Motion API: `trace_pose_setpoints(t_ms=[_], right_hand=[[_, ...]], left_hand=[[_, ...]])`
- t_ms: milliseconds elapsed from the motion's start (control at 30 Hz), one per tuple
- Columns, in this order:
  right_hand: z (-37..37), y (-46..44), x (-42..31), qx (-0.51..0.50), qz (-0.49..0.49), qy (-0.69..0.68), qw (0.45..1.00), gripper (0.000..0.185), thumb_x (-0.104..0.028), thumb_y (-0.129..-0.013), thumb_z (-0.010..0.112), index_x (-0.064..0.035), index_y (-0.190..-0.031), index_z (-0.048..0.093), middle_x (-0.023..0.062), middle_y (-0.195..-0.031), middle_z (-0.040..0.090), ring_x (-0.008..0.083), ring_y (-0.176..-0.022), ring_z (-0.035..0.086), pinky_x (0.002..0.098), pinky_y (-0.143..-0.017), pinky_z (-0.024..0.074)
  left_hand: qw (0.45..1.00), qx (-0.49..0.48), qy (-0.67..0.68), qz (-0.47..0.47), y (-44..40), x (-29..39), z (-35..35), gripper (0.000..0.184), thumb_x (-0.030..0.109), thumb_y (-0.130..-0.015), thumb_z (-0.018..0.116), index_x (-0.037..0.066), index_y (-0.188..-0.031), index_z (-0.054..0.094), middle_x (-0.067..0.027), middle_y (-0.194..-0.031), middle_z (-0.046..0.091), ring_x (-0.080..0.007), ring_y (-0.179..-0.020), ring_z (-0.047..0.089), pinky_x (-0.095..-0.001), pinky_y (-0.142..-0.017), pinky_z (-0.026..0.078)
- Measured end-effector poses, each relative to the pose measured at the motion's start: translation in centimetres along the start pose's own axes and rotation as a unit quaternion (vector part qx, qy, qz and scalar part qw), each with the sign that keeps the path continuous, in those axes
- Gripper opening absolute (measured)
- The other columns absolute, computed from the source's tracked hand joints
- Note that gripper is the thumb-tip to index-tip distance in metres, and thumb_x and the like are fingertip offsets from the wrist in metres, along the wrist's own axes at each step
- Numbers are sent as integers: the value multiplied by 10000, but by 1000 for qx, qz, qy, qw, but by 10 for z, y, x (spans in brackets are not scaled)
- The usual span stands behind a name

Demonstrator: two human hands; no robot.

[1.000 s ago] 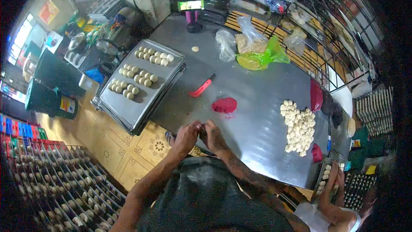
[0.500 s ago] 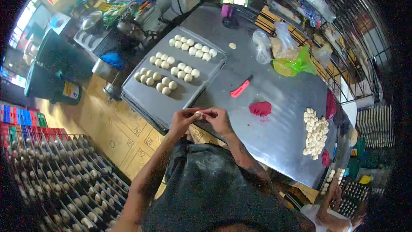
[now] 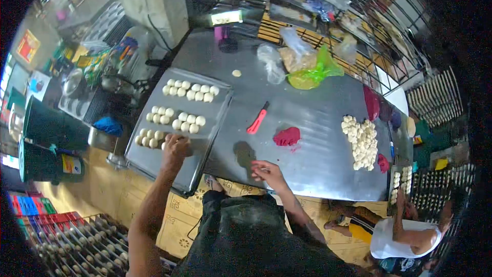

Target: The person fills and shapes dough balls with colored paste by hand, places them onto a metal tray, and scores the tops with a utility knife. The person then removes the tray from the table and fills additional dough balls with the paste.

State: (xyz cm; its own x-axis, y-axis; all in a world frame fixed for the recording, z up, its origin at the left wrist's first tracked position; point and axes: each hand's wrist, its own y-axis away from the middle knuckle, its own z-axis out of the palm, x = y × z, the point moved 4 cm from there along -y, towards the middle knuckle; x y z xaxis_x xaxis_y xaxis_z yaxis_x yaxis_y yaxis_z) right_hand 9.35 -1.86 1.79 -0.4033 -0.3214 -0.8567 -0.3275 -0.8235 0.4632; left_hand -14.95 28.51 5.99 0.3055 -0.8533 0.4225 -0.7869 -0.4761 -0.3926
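My left hand [image 3: 177,147] reaches down over the near row of white dough balls [image 3: 193,123] on a dark baking tray [image 3: 159,163]. Its fingers are closed round a dough ball, mostly hidden beneath them. The balls sit in small clusters on the tray. My right hand [image 3: 267,172] hovers at the table's near edge, fingers loosely apart and nothing in them; its shadow falls on the metal top. Beyond it lies a crumbly magenta mound [image 3: 287,136], and a red-handled cutter [image 3: 258,118] rests left of that.
A heap of small dough pieces [image 3: 360,141] lies on the right of the metal table [image 3: 318,174]. Plastic bags [image 3: 302,64] and a lit phone [image 3: 226,18] are at the back. A co-worker in a white top [image 3: 389,238] is at right; loaded racks [image 3: 82,246] stand lower left.
My hands, together round a small dough ball before, have parted. The left went forward and left over the tray; the right moved slightly right and toward me. The view has turned.
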Motion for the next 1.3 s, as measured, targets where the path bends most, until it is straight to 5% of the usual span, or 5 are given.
trace_pose_setpoints(t_ms=[300, 500, 1067, 1200, 1300], right_hand=[[-365, 39, 64, 282, -196, -36, 939, 387, -70, -929, 616, -47, -1313, 570, 120, -1291, 624, 232, -1153, 609, 418, -952, 512], [-485, 103, -15, 513, -219, 640, 529, 571, -200, -934, 603, -7, -1443, 433, 188, -1533, 351, 359, -1307, 438, 497, -1038, 428], [-518, 106, -34, 479, -108, 674, 552, 276, -93, -854, 655, -119, -1128, 646, 110, -1020, 589, 341, -1008, 559, 516, -827, 453], [-530, 92, -27, 428, -162, 607, 649, 170, -135, -870, 661, -67, -1023, 694, 78, -885, 637, 251, -869, 618, 403, -827, 488], [-444, 84, -33, 346, -234, 300, 858, 145, -106, -893, 706, -23, -1008, 675, 54, -851, 676, 142, -777, 616, 289, -733, 510]], left_hand=[[969, 169, 24, -178, 14, 104, 6, 363, 80, -812, 719, 74, -1172, 670, -160, -1127, 639, -355, -1034, 579, -447, -916, 467], [971, 142, -17, -190, 51, 223, 74, 271, 77, -837, 744, 41, -1098, 684, -129, -1122, 661, -308, -1027, 609, -377, -867, 501], [896, -28, 280, -344, 19, 281, 167, 209, 139, -905, 725, 43, -1090, 716, -104, -1014, 707, -176, -898, 655, -324, -736, 541], [911, -71, 286, -289, 0, 266, 213, 248, 152, -917, 718, 17, -1125, 698, -85, -1010, 715, -156, -914, 654, -314, -773, 546], [879, -109, 361, -291, -24, 267, 226, 247, 161, -923, 715, 4, -1113, 691, -69, -1011, 713, -153, -924, 653, -315, -794, 547]])
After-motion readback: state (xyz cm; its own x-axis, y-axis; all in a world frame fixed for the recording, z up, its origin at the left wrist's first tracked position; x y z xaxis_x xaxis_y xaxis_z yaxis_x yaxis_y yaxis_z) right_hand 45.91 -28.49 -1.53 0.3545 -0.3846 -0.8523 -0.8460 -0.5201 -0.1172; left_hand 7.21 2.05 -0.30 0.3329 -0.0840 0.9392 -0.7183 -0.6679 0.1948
